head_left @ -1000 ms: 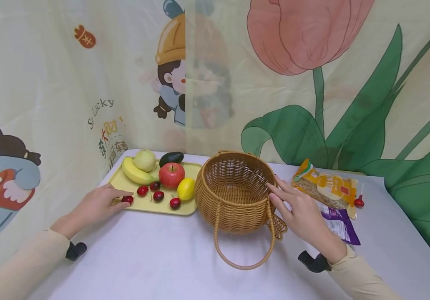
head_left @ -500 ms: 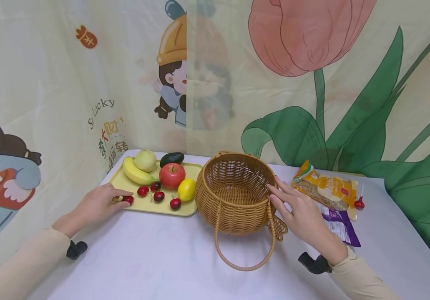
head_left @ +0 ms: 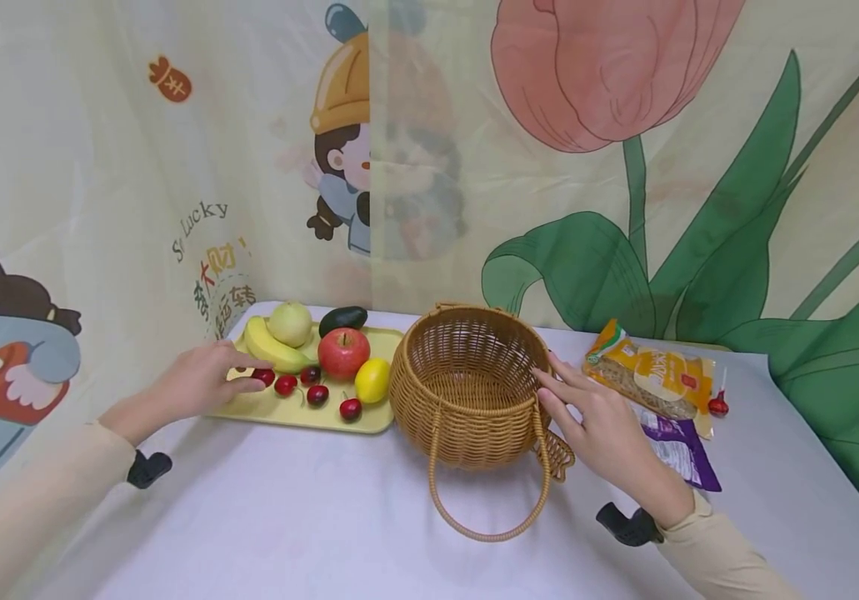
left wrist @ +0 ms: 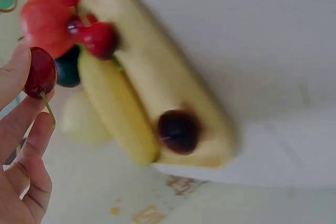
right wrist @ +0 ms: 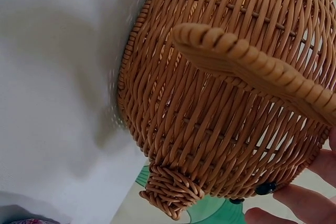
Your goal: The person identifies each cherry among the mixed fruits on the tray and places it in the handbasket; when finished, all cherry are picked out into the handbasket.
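Observation:
In the head view my left hand [head_left: 192,383] is over the left end of the yellow tray [head_left: 302,423]. It pinches a dark red cherry [left wrist: 41,72] by thumb and fingertips, its stem hanging down. Another dark cherry [left wrist: 178,131] lies alone on the tray below, mostly hidden behind my hand in the head view. Several more cherries [head_left: 317,395] sit among a banana [head_left: 272,346], a red apple [head_left: 343,352] and a lemon [head_left: 372,380]. My right hand [head_left: 605,421] rests straight fingers on the right rim of a round wicker basket [head_left: 466,437].
A pale green round fruit [head_left: 290,323] and a dark green avocado-like fruit [head_left: 342,317] are at the tray's back. The basket's handle [head_left: 491,537] hangs forward. Right of it lie an orange food packet [head_left: 650,371], a purple packet [head_left: 684,454] and a small red ornament [head_left: 718,405].
My left hand has lifted the cherry from the tray's front left corner and moved up and slightly right. My right hand and the basket have stayed put.

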`<state>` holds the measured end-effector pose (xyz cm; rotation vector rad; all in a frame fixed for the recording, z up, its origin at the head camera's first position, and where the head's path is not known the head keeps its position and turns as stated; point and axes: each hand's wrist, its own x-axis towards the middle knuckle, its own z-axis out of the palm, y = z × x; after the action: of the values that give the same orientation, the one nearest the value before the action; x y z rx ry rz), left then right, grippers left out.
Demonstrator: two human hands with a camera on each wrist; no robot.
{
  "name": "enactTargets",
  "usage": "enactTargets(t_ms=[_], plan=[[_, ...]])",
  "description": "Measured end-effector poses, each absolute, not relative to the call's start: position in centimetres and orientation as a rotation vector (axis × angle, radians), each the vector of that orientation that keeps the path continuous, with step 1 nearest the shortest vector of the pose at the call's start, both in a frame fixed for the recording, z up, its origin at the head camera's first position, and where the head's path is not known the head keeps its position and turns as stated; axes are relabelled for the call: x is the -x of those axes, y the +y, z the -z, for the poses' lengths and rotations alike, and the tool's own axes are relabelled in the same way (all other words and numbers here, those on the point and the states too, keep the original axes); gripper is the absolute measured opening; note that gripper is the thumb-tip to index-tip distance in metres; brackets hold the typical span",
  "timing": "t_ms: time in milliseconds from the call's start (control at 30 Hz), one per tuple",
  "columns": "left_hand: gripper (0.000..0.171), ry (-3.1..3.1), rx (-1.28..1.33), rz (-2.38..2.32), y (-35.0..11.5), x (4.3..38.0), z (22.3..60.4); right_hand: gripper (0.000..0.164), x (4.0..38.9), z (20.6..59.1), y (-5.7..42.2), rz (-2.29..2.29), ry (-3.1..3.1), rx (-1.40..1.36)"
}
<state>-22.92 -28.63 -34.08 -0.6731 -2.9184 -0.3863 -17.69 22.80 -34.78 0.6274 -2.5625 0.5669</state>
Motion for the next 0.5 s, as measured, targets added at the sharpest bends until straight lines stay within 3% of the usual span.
enactTargets(t_ms=[300, 500], plan=[[0.038, -2.850, 0.898, 0.396, -23.3, 25.1, 27.2, 0.038, 17.6, 34.8, 22.7, -0.566, -2.575, -0.610], [0.032, -2.882, 1.088, 0.452, -18.1, 26.9, 23.2, 0.037, 17.6, 34.8, 22.6, -0.569, -2.567, -0.618]])
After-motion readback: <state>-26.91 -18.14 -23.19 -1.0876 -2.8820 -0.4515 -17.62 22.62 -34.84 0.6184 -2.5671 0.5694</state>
